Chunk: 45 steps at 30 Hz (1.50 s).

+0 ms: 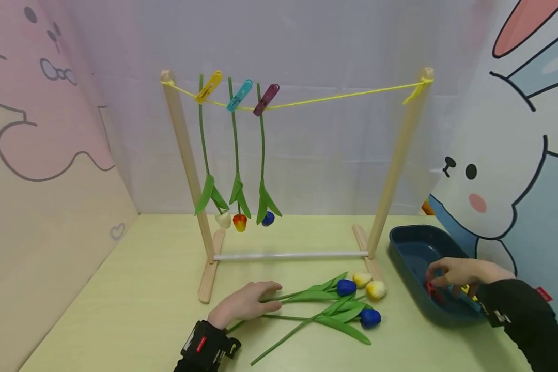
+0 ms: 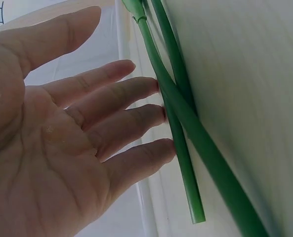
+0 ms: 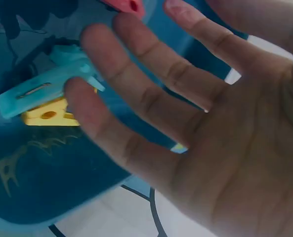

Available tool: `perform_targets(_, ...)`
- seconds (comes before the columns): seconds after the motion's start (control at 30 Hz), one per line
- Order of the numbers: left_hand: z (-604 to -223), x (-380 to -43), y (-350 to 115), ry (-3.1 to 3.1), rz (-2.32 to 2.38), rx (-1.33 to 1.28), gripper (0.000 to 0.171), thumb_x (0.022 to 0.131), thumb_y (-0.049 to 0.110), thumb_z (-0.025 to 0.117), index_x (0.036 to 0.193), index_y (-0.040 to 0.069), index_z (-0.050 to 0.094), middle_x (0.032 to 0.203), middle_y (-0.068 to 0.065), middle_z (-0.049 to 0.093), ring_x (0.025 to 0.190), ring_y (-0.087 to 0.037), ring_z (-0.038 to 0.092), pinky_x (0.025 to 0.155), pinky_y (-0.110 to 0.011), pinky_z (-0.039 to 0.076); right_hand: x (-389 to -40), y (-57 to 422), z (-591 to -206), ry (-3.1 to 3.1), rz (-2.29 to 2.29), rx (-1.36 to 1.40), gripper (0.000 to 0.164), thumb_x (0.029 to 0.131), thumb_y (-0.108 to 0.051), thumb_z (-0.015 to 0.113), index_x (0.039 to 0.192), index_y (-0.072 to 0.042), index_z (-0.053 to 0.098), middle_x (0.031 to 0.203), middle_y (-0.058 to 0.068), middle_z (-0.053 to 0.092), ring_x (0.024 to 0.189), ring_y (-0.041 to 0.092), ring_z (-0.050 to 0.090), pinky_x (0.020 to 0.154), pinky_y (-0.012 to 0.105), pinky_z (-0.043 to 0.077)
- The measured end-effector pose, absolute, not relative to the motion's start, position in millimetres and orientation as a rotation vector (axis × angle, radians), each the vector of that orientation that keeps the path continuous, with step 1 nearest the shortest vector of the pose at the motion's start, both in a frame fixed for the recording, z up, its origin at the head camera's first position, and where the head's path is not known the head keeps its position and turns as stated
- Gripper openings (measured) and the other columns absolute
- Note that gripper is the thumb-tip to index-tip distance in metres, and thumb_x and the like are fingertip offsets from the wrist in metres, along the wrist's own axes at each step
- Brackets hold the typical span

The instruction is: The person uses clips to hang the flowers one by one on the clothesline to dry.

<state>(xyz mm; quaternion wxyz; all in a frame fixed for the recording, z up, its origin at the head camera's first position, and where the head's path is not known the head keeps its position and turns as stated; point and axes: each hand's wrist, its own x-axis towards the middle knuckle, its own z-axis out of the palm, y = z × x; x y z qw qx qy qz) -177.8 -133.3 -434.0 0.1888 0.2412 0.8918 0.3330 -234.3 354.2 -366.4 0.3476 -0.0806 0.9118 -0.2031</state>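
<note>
In the head view my left hand (image 1: 248, 305) rests over the stems of artificial tulips lying on the table. The left wrist view shows its fingers spread, fingertips against a green stem (image 2: 183, 163). My right hand (image 1: 460, 274) reaches into a dark blue basin (image 1: 411, 235) at the right. Just below its thumb and forefinger is a red clothespin (image 1: 433, 293); in the right wrist view the fingers are extended beside the red clothespin (image 3: 129, 6). Turquoise (image 3: 42, 89) and yellow clothespins (image 3: 50, 114) lie in the basin. Blue tulips (image 1: 346, 287) and pale yellow tulips (image 1: 375, 290) lie between the hands.
Behind the hands stands a wooden frame (image 1: 395, 170) with a yellow string (image 1: 335, 97). Three tulips hang from it head down, under yellow (image 1: 209, 88), turquoise (image 1: 239, 95) and purple clothespins (image 1: 266, 99). A white rod (image 1: 290, 256) joins the frame's feet.
</note>
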Motion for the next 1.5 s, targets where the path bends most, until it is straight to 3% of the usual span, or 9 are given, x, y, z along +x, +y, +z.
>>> perform_targets(0.13,-436.7,-178.8,-134.4,2.505,0.949,0.678,0.052,0.101,0.030,0.062,0.142,0.000,0.052,0.144,-0.020,0.058,0.136,-0.040,0.052,0.110,-0.058,0.043,-229.4,350.4,-373.7,2.335,-0.482,-0.160,0.029,0.101,-0.019,0.059,0.127,-0.010,0.052,0.109,0.011,0.061,0.081,0.023,0.061,0.065,0.040,0.057)
perform_targets(0.37,-439.7,-179.2,-134.4,2.505,0.948,0.687,0.051,0.101,0.030,0.061,0.142,0.001,0.053,0.142,-0.020,0.059,0.135,-0.040,0.053,0.109,-0.057,0.044,-261.6,390.1,-438.5,2.316,-0.405,-0.102,0.069,0.091,-0.036,0.073,0.149,-0.013,0.042,0.137,0.030,0.048,0.076,0.024,0.068,0.064,0.041,0.058)
perform_targets(0.47,-439.8,-178.4,-133.7,2.496,0.953,0.687,0.050,0.101,0.029,0.061,0.142,0.001,0.053,0.142,-0.020,0.059,0.134,-0.040,0.054,0.108,-0.057,0.045,-282.5,414.5,-475.2,2.307,-0.408,-0.075,0.082,0.085,-0.040,0.079,0.153,-0.018,0.039,0.141,0.033,0.045,0.072,0.025,0.070,0.062,0.042,0.058)
perform_targets(0.63,-440.6,-178.1,-133.1,2.500,0.948,0.692,0.049,0.101,0.029,0.061,0.142,0.001,0.053,0.142,-0.020,0.060,0.133,-0.040,0.055,0.108,-0.056,0.046,-300.1,432.6,-503.8,2.268,-0.466,-0.112,0.086,0.085,-0.035,0.080,0.156,-0.020,0.034,0.137,0.034,0.048,0.069,0.029,0.072,0.061,0.045,0.058)
perform_targets(0.9,-440.1,-177.2,-132.5,2.501,0.951,0.672,0.050,0.101,0.029,0.061,0.142,0.002,0.053,0.142,-0.019,0.060,0.133,-0.039,0.055,0.107,-0.055,0.047,-296.6,424.3,-497.5,2.262,-0.523,-0.130,0.090,0.085,-0.027,0.080,0.157,-0.016,0.028,0.135,0.035,0.045,0.069,0.029,0.071,0.060,0.044,0.058)
perform_targets(1.13,-439.4,-176.1,-132.2,2.508,0.944,0.667,0.048,0.101,0.028,0.061,0.141,0.003,0.054,0.140,-0.021,0.061,0.132,-0.040,0.056,0.106,-0.056,0.047,-296.7,425.2,-500.4,2.255,-0.514,-0.137,0.086,0.087,-0.025,0.077,0.157,-0.012,0.028,0.122,0.024,0.058,0.071,0.027,0.071,0.060,0.043,0.059)
perform_targets(1.27,-438.7,-175.4,-131.8,2.506,0.945,0.658,0.047,0.101,0.029,0.061,0.141,0.005,0.055,0.138,-0.022,0.062,0.131,-0.041,0.057,0.105,-0.057,0.047,-278.2,404.4,-473.0,2.266,-0.482,-0.149,0.078,0.092,-0.022,0.071,0.155,-0.003,0.029,0.108,0.013,0.063,0.071,0.025,0.071,0.061,0.038,0.060)
perform_targets(1.5,-439.0,-175.9,-131.5,2.512,0.933,0.650,0.046,0.101,0.029,0.061,0.140,0.006,0.056,0.138,-0.022,0.062,0.131,-0.040,0.057,0.105,-0.057,0.048,-236.7,355.8,-409.3,2.299,-0.519,-0.236,0.055,0.094,-0.003,0.057,0.141,0.016,0.036,0.091,0.011,0.059,0.067,0.021,0.068,0.062,0.036,0.059)
